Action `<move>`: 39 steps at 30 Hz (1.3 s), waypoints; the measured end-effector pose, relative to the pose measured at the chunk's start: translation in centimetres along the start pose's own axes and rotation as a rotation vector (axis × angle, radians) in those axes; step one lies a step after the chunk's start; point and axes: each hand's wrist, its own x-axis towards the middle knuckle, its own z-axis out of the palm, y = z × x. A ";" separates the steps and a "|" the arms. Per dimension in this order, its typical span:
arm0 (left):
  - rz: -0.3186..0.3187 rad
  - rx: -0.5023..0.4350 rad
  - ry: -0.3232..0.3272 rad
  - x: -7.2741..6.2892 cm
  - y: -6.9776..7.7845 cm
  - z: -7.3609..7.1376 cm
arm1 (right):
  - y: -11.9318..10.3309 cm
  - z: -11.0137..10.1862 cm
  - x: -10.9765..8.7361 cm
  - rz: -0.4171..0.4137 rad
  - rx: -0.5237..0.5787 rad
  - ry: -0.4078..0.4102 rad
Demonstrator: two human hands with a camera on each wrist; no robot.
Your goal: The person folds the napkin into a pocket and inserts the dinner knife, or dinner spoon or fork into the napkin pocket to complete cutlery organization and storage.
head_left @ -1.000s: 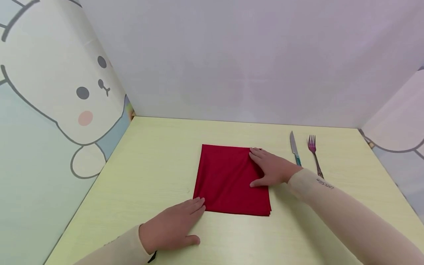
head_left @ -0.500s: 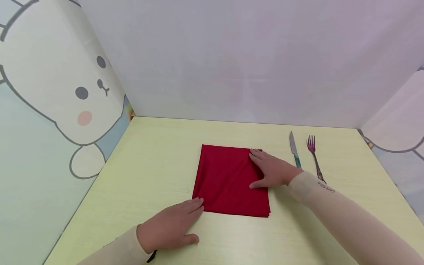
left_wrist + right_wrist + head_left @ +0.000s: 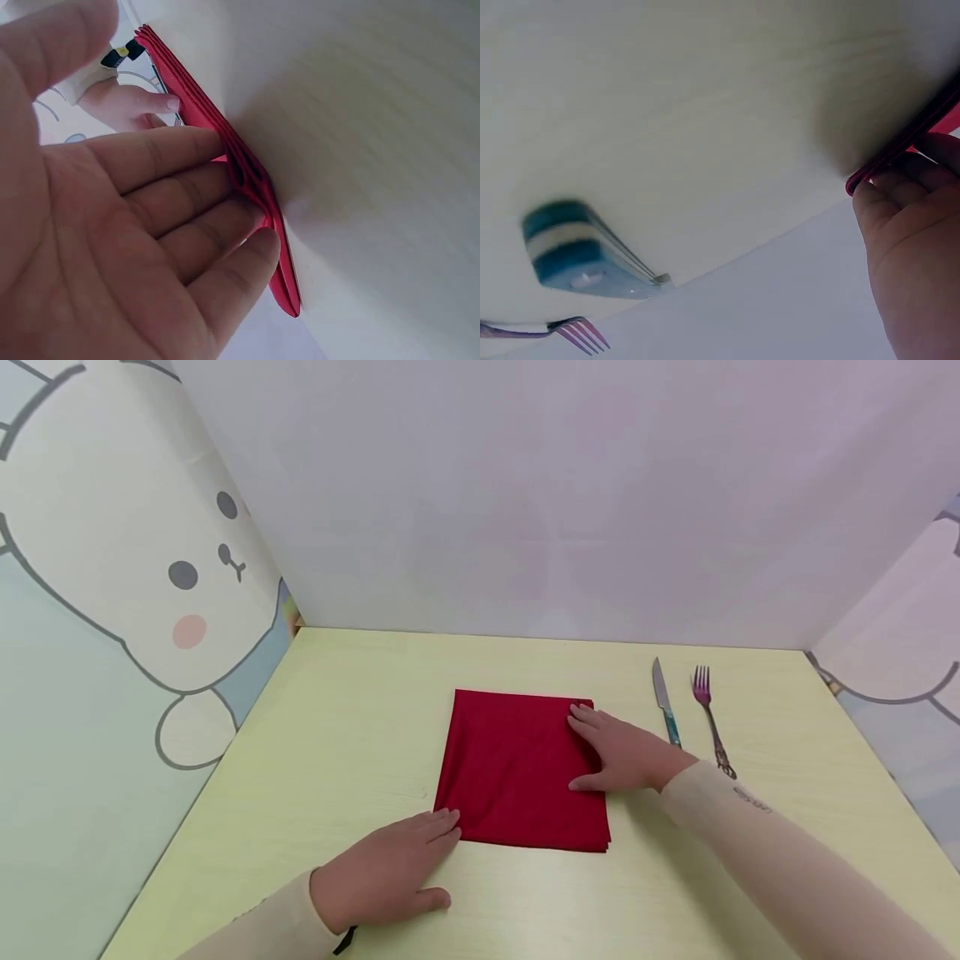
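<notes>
A red cloth (image 3: 517, 768), folded into a square, lies flat on the table, and its stacked layers show at the edge in the left wrist view. My left hand (image 3: 390, 868) rests its straight fingertips on the cloth's near left corner, thumb spread over the bare tabletop. In the left wrist view those fingers (image 3: 187, 187) touch the layered edge. On the cloth's right side lies my right hand (image 3: 626, 752), its fingers extended toward the far right corner and its thumb apart. Seen from the right wrist, the fingertips meet the red edge (image 3: 900, 146).
Right of the cloth lie a knife (image 3: 663, 702) with a teal handle and a fork (image 3: 710, 718), both close to my right forearm. The pale wooden table (image 3: 360, 718) ends at a white back wall (image 3: 525, 510). A printed cartoon panel (image 3: 150, 568) stands at the left.
My right hand has shifted slightly to the right and toward me, showing more of the cloth's far right corner. The left hand stays at the near left corner.
</notes>
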 end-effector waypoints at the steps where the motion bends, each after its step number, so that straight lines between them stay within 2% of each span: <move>1: 0.000 0.003 0.000 0.1 0.0 0.0 | 0.0 0.1 -0.4 0.004 0.008 0.005; 9: 0.004 0.091 0.049 1.3 0.4 -1.2 | -1.2 0.4 -4.8 0.087 0.153 0.041; 15: -0.029 0.128 0.059 3.3 1.8 -2.7 | -3.5 0.6 -6.7 0.112 0.253 0.016; 20: 0.016 0.177 0.087 6.0 2.7 -3.0 | -4.6 1.5 -7.8 0.088 0.172 0.032; 25: 0.053 0.246 0.052 8.8 4.3 -2.7 | -5.1 2.7 -9.3 0.080 0.063 0.065; 28: 0.071 0.334 0.037 10.5 5.8 -2.7 | -5.5 3.2 -10.1 0.077 0.023 0.076; 33: 0.107 0.452 0.068 13.3 9.0 -3.2 | -5.8 4.0 -11.5 0.091 0.000 0.058; 36: 0.069 0.415 0.051 15.0 10.4 -3.3 | -5.7 4.6 -12.4 0.072 -0.023 0.060; 39: -0.001 0.310 0.020 16.6 11.3 -3.1 | -5.6 5.1 -13.1 0.020 -0.048 0.092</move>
